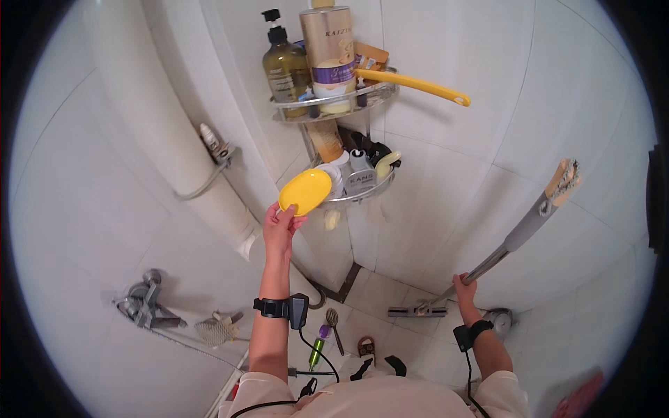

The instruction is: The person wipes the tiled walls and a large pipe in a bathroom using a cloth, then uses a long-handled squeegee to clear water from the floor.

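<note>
My left hand (281,230) is raised beside the lower tier of a corner shelf, pinching the near edge of a shallow yellow oval dish (305,191) between thumb and fingers. The dish is tilted and covers part of the white jars behind it. At the right, my right hand (465,287) is closed round the lower part of a grey pole (527,226). A worn grip with a peeling end tops that pole, and its flat grey mop head (417,312) lies on the floor tiles.
The two-tier metal corner shelf (334,113) holds a pump bottle (284,70), a large gold bottle (327,38) and a jutting yellow handle (418,85). Left are a white pipe (185,150) and a wall tap (145,303). A brush (333,322) and green bottle (316,354) lie low.
</note>
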{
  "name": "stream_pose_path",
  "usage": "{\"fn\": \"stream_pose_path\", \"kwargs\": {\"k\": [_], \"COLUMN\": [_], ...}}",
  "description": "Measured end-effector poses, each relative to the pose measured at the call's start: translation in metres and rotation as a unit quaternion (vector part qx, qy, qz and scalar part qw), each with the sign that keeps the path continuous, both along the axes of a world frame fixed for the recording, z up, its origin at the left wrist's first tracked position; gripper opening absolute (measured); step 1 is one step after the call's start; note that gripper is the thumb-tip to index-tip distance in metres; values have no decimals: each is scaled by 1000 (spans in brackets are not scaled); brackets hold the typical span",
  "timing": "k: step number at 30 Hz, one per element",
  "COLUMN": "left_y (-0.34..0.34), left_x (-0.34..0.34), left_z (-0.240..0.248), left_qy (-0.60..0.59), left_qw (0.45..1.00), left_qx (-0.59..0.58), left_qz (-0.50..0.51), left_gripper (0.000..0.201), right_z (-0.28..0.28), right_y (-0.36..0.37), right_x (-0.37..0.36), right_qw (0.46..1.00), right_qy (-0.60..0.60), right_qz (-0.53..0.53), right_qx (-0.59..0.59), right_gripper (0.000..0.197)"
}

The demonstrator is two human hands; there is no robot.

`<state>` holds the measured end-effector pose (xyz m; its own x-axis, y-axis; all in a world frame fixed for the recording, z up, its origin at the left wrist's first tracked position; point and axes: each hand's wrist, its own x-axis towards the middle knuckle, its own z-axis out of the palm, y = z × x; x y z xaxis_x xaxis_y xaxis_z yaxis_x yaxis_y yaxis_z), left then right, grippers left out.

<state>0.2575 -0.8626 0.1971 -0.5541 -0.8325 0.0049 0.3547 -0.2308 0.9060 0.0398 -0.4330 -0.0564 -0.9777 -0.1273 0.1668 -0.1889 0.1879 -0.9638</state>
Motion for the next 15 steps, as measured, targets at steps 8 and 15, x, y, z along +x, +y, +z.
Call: {"fn": "stream_pose_path", "kwargs": {"k": [8,15], "left_y": [-29,-24], "left_x": [-57,-70], "left_z": [-6,-17], "left_qy": [39,-14], "left_qw": [999,1000], "left_qx": [2,-3], "left_qz": [15,22], "left_gripper": [45,53], "right_z": [-39,-19], "right_y": [-16,-14], "right_x": [-25,-60], "right_qw": [992,991], "right_qy": [-108,-96], "right_qz": [-62,-74], "right_qx": [-27,-57], "right_gripper": [15,18]}}
